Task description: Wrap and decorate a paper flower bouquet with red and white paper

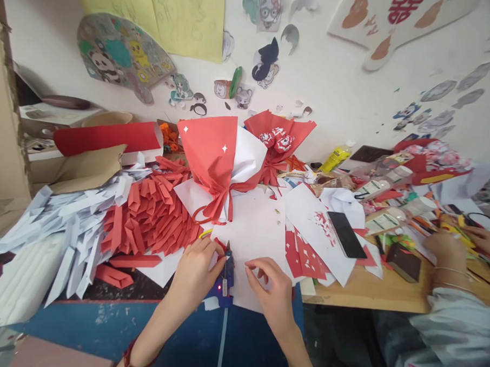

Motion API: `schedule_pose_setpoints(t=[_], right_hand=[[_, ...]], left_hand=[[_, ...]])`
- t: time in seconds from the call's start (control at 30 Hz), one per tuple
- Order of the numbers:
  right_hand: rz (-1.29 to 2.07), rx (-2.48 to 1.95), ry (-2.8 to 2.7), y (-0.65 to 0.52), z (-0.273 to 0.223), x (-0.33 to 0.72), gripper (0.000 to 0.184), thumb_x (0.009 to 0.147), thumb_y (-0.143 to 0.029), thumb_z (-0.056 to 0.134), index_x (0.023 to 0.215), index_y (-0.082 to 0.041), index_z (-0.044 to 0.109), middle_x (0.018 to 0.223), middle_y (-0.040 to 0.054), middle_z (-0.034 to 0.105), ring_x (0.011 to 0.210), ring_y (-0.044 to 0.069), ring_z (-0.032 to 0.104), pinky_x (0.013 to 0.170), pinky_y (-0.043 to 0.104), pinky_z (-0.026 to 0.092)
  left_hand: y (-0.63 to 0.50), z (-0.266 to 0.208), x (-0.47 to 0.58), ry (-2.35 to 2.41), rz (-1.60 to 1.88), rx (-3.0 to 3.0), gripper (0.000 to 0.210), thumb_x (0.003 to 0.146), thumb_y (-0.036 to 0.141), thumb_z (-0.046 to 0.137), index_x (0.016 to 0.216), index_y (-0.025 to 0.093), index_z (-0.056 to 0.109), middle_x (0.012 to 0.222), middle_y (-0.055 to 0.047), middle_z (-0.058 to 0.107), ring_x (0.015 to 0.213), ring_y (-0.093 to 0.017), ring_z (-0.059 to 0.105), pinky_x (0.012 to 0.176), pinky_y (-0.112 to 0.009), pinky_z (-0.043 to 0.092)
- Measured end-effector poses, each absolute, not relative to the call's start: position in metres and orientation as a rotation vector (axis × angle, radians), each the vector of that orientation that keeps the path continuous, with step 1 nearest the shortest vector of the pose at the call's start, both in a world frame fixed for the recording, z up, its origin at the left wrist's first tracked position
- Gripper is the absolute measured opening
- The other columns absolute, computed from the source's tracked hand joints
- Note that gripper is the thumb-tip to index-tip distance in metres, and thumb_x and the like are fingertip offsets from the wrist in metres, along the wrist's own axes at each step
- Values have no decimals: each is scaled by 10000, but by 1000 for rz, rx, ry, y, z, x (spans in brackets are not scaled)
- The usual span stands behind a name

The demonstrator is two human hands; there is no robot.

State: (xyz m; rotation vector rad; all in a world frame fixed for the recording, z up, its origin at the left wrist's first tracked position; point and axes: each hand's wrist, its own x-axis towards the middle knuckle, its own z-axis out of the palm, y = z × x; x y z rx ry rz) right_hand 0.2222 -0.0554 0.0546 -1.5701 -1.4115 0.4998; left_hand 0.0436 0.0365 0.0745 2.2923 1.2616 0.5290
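My left hand (199,269) is over the left side of a blue glue gun (229,277), its fingers curled and drawn to the thumb. Whatever they may pinch is too small to make out. The gun has a lit red light, a pale label and a dark nozzle pointing away from me. Right of it, my right hand (270,290) hovers over a white paper sheet (253,232), thumb and forefinger tips close together; anything between them is too small to name. Beyond both hands stands a red and white paper bouquet wrap (213,166), gathered at its base.
Folded red paper strips (146,217) and white ones (76,219) are heaped at left. A black phone (347,235) lies on papers at right. Another person's hands (449,249) work at the far right. A smaller red bouquet (277,141) leans near the wall.
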Motion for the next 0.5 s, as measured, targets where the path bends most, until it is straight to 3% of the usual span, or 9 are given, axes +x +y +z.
schedule_pose_setpoints(t=[0.5], right_hand=[[482, -1539, -1409, -54, 47, 226, 135, 959, -198, 551, 952, -208, 686, 855, 31, 660, 679, 131, 551, 637, 250, 462]], left_hand=[[38, 72, 49, 1241, 512, 2226, 108, 909, 163, 573, 805, 193, 583, 870, -32, 639, 870, -232, 584, 792, -361, 424]])
